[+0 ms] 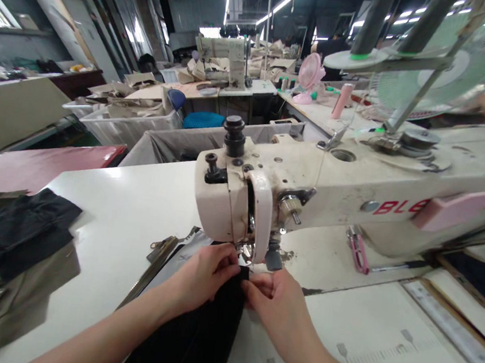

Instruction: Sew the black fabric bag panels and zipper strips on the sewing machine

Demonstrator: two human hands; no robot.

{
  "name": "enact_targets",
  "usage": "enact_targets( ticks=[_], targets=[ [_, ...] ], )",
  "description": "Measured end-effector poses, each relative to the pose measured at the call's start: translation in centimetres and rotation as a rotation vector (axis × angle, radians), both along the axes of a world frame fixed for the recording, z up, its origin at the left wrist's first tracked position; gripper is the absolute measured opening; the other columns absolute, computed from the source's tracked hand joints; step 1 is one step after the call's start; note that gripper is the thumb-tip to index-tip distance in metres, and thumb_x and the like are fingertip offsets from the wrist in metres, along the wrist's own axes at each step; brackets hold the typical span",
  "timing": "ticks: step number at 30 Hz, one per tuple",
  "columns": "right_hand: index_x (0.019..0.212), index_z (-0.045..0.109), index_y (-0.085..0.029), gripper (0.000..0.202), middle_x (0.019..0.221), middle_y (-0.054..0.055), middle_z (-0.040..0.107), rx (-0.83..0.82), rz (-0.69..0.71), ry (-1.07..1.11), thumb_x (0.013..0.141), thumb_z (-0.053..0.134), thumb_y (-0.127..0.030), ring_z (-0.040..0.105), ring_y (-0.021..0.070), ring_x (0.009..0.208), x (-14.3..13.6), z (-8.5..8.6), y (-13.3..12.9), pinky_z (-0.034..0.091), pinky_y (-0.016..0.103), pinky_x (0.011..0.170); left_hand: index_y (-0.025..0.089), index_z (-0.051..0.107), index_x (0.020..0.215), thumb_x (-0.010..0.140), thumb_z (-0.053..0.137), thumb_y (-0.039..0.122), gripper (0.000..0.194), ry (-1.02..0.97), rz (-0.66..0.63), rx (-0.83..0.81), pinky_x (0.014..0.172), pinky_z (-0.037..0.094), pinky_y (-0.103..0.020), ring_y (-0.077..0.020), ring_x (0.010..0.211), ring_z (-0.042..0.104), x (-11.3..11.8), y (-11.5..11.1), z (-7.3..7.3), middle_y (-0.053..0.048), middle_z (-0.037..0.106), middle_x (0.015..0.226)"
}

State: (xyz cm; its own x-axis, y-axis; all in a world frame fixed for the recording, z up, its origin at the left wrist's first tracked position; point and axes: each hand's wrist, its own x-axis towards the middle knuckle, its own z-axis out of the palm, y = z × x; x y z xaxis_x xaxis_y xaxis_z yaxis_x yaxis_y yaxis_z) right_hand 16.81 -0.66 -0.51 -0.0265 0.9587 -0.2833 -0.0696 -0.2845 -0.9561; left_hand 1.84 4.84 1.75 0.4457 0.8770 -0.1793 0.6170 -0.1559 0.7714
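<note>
Black fabric (196, 332) lies on the white table and runs up to the needle area of a cream sewing machine (223, 202). My left hand (207, 273) pinches the fabric's upper edge, just in front of the presser foot (246, 252). Close beside it, my right hand (271, 297) has its thumb and fingers closed on the right corner of the same fabric. A metal zipper (150, 270) and a grey-white piece (185, 256) lie along the fabric's left side. The needle tip is too small to make out.
Dark and olive cloth (20, 233) is piled at the left. Pink snips (359, 251) lie behind the machine's front edge, and a phone (475, 278) and a ruler (448, 324) are at the right. Thread cones (372, 22) stand above the machine; bins (130, 129) sit behind.
</note>
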Motion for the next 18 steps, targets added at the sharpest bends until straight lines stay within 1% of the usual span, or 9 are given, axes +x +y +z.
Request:
enact_targets(
  ticks=[2, 4, 6, 9, 14, 18],
  targets=[
    [0.112, 0.052, -0.019, 0.043, 0.064, -0.003, 0.064, 0.027, 0.020, -0.081, 0.071, 0.061, -0.016, 0.063, 0.0170, 0.060, -0.5, -0.1, -0.7, 0.048, 0.026, 0.055, 0.019, 0.051, 0.075, 0.082, 0.048, 0.024, 0.009, -0.005, 0.063, -0.043, 0.032, 0.032, -0.016, -0.0083, 0.034, 0.046, 0.0, -0.1, -0.3, 0.007, 0.048, 0.050],
    [0.116, 0.051, -0.020, 0.045, 0.062, -0.004, 0.062, 0.037, 0.066, -0.130, 0.072, 0.058, -0.015, 0.062, 0.0166, 0.058, -0.9, -0.4, -1.4, 0.047, 0.025, 0.054, 0.019, 0.051, 0.076, 0.080, 0.048, 0.021, 0.005, -0.004, 0.134, -0.064, 0.031, 0.032, -0.015, -0.0080, 0.034, 0.047, 0.2, -0.3, -0.5, 0.008, 0.049, 0.049],
    [0.117, 0.054, -0.020, 0.044, 0.063, -0.004, 0.060, 0.001, 0.101, -0.083, 0.073, 0.054, -0.016, 0.062, 0.0167, 0.059, -1.0, -0.8, -1.7, 0.049, 0.026, 0.054, 0.019, 0.052, 0.075, 0.079, 0.048, 0.021, 0.005, 0.006, 0.194, -0.085, 0.030, 0.032, -0.014, -0.0080, 0.031, 0.046, 0.6, -0.3, -0.5, 0.008, 0.048, 0.044],
    [0.114, 0.057, -0.018, 0.042, 0.066, -0.003, 0.058, -0.068, 0.111, 0.010, 0.072, 0.055, -0.020, 0.060, 0.0161, 0.058, -0.3, -1.3, -1.1, 0.050, 0.028, 0.053, 0.018, 0.052, 0.070, 0.078, 0.049, 0.023, 0.010, 0.020, 0.254, -0.112, 0.027, 0.031, -0.014, -0.0077, 0.026, 0.043, 1.1, 0.1, -0.4, 0.009, 0.046, 0.036],
    [0.108, 0.059, -0.014, 0.039, 0.062, -0.004, 0.056, -0.055, 0.125, -0.036, 0.070, 0.057, -0.021, 0.056, 0.0137, 0.053, 0.8, -1.3, 0.2, 0.046, 0.026, 0.051, 0.016, 0.053, 0.063, 0.075, 0.048, 0.019, 0.014, 0.023, 0.325, -0.120, 0.025, 0.032, -0.013, -0.0081, 0.023, 0.043, 1.8, 0.9, -0.2, 0.007, 0.045, 0.032],
    [0.108, 0.056, -0.015, 0.038, 0.059, -0.005, 0.055, -0.066, 0.142, -0.024, 0.070, 0.057, -0.023, 0.054, 0.0122, 0.050, 1.0, -1.3, 0.8, 0.043, 0.023, 0.047, 0.014, 0.054, 0.061, 0.076, 0.045, 0.017, 0.017, 0.012, 0.355, -0.097, 0.025, 0.032, -0.013, -0.0079, 0.023, 0.043, 2.2, 0.6, 0.1, 0.006, 0.045, 0.031]
  ],
)
